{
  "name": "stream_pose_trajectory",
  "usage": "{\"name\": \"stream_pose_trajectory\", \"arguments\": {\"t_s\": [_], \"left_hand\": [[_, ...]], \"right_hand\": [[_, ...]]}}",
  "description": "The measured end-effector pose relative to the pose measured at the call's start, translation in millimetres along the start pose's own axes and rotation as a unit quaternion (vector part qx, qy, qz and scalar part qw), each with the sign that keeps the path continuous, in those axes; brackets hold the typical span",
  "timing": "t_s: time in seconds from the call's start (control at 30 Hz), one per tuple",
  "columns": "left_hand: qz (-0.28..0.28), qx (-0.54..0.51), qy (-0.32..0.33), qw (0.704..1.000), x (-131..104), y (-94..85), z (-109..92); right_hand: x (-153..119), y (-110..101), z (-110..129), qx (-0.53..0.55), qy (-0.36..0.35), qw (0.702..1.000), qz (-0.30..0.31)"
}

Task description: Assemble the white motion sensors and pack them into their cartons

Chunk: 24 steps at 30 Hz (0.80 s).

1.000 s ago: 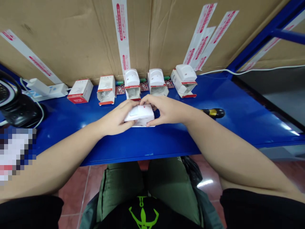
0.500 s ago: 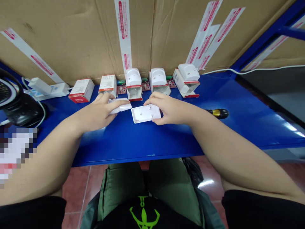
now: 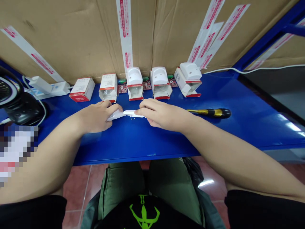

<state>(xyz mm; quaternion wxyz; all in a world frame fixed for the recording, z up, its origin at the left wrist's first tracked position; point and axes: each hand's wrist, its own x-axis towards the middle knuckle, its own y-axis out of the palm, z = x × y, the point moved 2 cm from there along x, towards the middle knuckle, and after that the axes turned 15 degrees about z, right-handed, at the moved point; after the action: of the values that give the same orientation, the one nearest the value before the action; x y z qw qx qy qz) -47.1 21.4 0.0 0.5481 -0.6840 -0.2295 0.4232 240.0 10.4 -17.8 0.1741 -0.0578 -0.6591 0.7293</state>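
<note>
My left hand [image 3: 98,116] is closed around a white plastic housing [image 3: 116,115], tilted just above the blue table [image 3: 124,143]. Facing it, my right hand [image 3: 159,114] grips a white back cover [image 3: 130,113], now turned edge-on with its inner side down. The ends of the two parts nearly meet; whether they touch, I cannot tell. Beneath the cover, tiny screws [image 3: 132,118] show on the tabletop. A screwdriver [image 3: 218,113] with a black and yellow handle lies to the right, partly behind my right forearm.
Several small boxes [image 3: 82,89] line the back by the cardboard wall [image 3: 78,38]. White domed detectors [image 3: 159,75] rest on three of them, with red circuit boards [image 3: 122,88] between. A power strip [image 3: 56,90] and a black device [image 3: 22,105] occupy the left.
My right hand has flipped the back cover from inner side up to inner side down and moved it left towards the housing. Tiny screws now show below it. More of the screwdriver is visible.
</note>
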Motion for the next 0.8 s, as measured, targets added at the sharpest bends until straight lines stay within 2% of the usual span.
{"name": "stream_pose_trajectory", "arguments": {"t_s": [0.1,0.27,0.33,0.4,0.53,0.6,0.67,0.8], "left_hand": [[0.093,0.022,-0.035,0.995,2.2,-5.7,-7.2],[0.095,-0.015,-0.034,0.995,2.3,-15.5,-9.3],[0.097,-0.027,-0.025,0.995,2.3,-15.4,-5.4],[0.099,-0.033,-0.022,0.994,2.5,-14.9,-1.5],[0.097,-0.043,-0.017,0.994,3.5,-14.1,3.1],[0.083,-0.045,-0.006,0.996,5.3,-13.7,4.0],[0.041,-0.039,0.005,0.998,9.3,-13.8,5.1],[-0.107,-0.004,-0.023,0.994,25.7,-17.2,10.5]], "right_hand": [[1.9,3.5,0.7,0.007,-0.007,1.0,-0.006],[-6.3,-9.4,-11.8,0.096,0.054,0.99,-0.083],[-12.2,-17.8,-17.5,0.14,0.074,0.983,-0.089],[-16.4,-22.9,-20.3,0.197,0.067,0.977,-0.039],[-17.2,-20.5,-17.0,0.287,0.066,0.949,0.114],[-14.5,-16.7,-14.1,0.291,0.089,0.94,0.154],[-11.7,-13.4,-12.1,0.275,0.113,0.939,0.171],[-10.0,-10.0,-12.4,0.202,0.114,0.959,0.163]]}}
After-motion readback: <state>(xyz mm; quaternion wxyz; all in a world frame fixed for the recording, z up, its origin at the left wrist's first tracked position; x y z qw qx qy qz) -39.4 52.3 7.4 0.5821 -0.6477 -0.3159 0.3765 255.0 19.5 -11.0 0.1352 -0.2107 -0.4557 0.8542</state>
